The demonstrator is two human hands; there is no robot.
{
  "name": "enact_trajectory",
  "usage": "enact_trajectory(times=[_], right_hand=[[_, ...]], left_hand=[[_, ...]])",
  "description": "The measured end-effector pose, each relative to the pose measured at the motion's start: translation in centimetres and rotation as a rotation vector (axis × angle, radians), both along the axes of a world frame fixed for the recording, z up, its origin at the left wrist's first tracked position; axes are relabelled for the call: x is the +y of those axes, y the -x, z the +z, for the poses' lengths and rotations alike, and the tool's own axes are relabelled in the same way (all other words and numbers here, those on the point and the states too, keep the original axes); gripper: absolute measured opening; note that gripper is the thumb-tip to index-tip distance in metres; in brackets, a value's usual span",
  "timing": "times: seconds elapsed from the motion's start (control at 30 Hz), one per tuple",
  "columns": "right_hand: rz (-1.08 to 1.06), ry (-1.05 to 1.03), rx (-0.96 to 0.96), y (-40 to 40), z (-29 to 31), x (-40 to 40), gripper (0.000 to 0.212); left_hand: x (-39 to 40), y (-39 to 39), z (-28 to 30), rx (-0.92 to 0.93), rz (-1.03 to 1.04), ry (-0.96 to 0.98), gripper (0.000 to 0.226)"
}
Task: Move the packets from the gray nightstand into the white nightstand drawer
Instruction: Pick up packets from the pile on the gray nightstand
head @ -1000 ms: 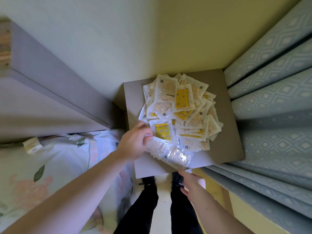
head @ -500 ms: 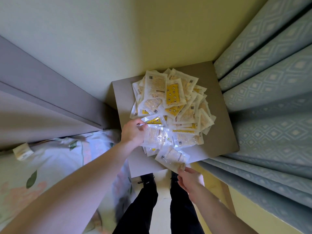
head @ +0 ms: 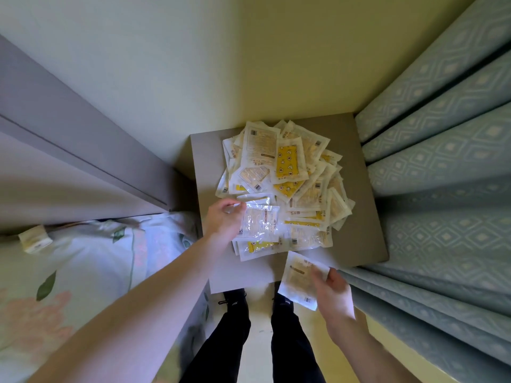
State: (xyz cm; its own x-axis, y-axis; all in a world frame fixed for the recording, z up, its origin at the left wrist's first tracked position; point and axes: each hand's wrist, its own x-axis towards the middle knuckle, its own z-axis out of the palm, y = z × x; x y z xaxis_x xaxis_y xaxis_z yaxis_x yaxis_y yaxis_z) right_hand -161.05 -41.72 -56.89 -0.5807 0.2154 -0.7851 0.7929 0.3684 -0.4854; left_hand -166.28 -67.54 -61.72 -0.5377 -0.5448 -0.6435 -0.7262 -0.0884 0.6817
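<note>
A heap of white and yellow packets [head: 287, 183] covers the top of the gray nightstand [head: 359, 217]. My left hand [head: 224, 222] pinches the left edge of a clear packet [head: 260, 221] at the near side of the heap. My right hand [head: 331, 294] holds a single white packet [head: 298, 277] just off the nightstand's front edge, above my feet. The white nightstand and its drawer are not in view.
A bed with floral bedding [head: 83, 272] and a gray headboard [head: 69, 161] lies to the left. Patterned blue curtains [head: 442, 189] hang along the right, against the nightstand. My black-trousered legs [head: 235, 341] stand in the narrow gap at the front.
My right hand has pulled one packet off the front of the heap and drawn it toward me. My left hand has stayed on the clear packet at the near edge.
</note>
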Motion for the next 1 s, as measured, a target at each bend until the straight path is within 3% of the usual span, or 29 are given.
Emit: enact_trajectory(times=[0.17,0.37,0.53,0.8,1.0], right_hand=[[-0.02,0.014,0.015,2.2,-0.6,-0.9,0.01],[0.119,0.022,0.003,2.7,-1.4,-2.6,0.009],[0.359,0.019,0.059,3.3,-2.2,-5.3,0.028],[0.91,-0.08,0.176,6.2,-3.2,-9.9,0.054],[1.026,-0.176,0.226,7.7,-3.6,-11.4,0.048]], left_hand=[[0.3,0.7,1.2,0.063,-0.017,0.018,0.007],[-1.7,-2.0,5.8,0.232,-0.028,0.101,0.004],[-6.0,-6.6,8.0,0.235,-0.094,0.25,0.016],[-9.0,-11.4,9.1,0.159,-0.173,0.377,0.025],[-8.6,-11.9,8.5,0.135,-0.144,0.332,0.021]])
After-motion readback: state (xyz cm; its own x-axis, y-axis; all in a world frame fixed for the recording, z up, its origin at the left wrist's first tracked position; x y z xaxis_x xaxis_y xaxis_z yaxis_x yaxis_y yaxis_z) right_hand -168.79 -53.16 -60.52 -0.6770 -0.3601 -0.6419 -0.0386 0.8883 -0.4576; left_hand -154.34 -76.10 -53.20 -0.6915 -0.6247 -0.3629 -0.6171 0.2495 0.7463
